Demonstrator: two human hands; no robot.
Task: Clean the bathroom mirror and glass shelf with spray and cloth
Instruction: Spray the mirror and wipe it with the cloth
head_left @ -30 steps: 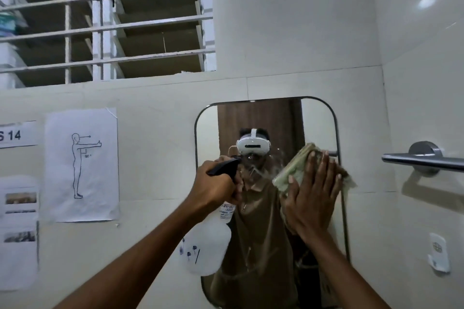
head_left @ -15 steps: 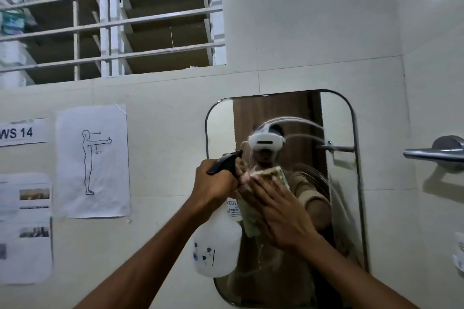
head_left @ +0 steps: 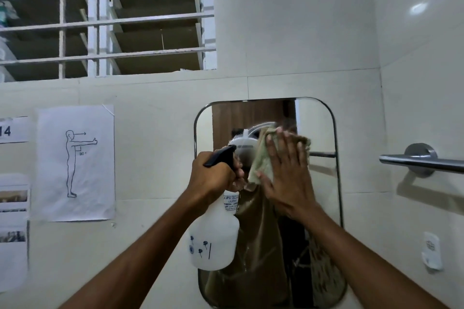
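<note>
Two hands share the job: the right hand (head_left: 288, 178) keeps its fingers (head_left: 283, 143) flat and spread on the cloth (head_left: 263, 160), which should press firmly on the mirror (head_left: 319, 183), while the left hand (head_left: 213, 175) grips the spray bottle (head_left: 213, 241) beside it.
</note>
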